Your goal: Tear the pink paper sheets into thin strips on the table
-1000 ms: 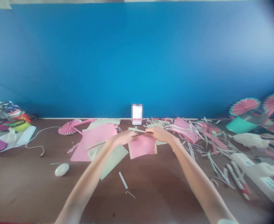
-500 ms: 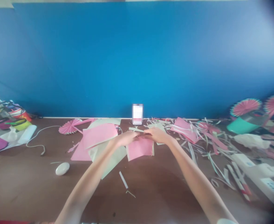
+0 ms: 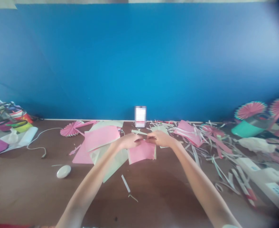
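Note:
In the middle of the table lies a small pink sheet of paper (image 3: pixel 142 152) with a pale edge showing at its sides. My left hand (image 3: pixel 130 140) is closed on its far left edge, fingers curled. My right hand (image 3: pixel 160 138) pinches the far edge from the right, a small gap from the left fingertips. The fingertips partly hide that edge. Larger pink paper (image 3: pixel 102 137) and pale green sheets (image 3: pixel 115 164) lie left of my left hand. Pale paper strips (image 3: pixel 139 132) lie just beyond the fingers.
A blurred phone (image 3: pixel 140 117) stands against the blue wall (image 3: pixel 139 57). Pleated pink fan (image 3: pixel 70 129), white mouse (image 3: pixel 64 171) and cable (image 3: pixel 35 139) are on the left. Tangled strips (image 3: pixel 201 152), pens (image 3: pixel 244 183), a power strip (image 3: pixel 263 177) and a green visor (image 3: pixel 247 127) fill the right.
My hands have drawn slightly apart, opening a gap between the fingertips. The pink sheet has shifted very little.

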### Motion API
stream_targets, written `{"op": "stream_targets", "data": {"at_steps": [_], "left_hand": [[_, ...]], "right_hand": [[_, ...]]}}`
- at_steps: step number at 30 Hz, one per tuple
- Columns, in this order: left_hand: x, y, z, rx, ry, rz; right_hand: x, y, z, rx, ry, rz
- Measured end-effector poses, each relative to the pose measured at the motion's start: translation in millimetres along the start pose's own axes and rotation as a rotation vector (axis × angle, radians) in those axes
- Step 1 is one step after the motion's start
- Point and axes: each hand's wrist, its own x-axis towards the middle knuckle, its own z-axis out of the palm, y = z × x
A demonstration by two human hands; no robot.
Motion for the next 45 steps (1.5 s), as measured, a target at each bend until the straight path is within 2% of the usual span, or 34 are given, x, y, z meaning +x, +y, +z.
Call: {"op": "stream_targets", "data": {"at_steps": [7, 12, 20, 34, 45], "left_hand": [[6, 8, 7.3, -0.004, 0.09, 0.044], [6, 5, 6.2, 0.055, 0.098, 0.009], [2, 5, 1.2, 0.1, 0.13, -0.077], [-1, -19, -0.9, -0.009, -0.017, -0.06], [-3, -9, -5.0, 0.017, -0.013, -0.094]], "right_hand": [[-2, -5, -1, 0.007, -0.002, -0.005], [-1, -7, 0, -0.057, 0.017, -0.022], [-1, -1, -4, -0.022, 0.028, 0.016], [-3, 8, -9, -0.012, 0.015, 0.044], [-2, 10, -4, -0.026, 0.04, 0.076]]}}
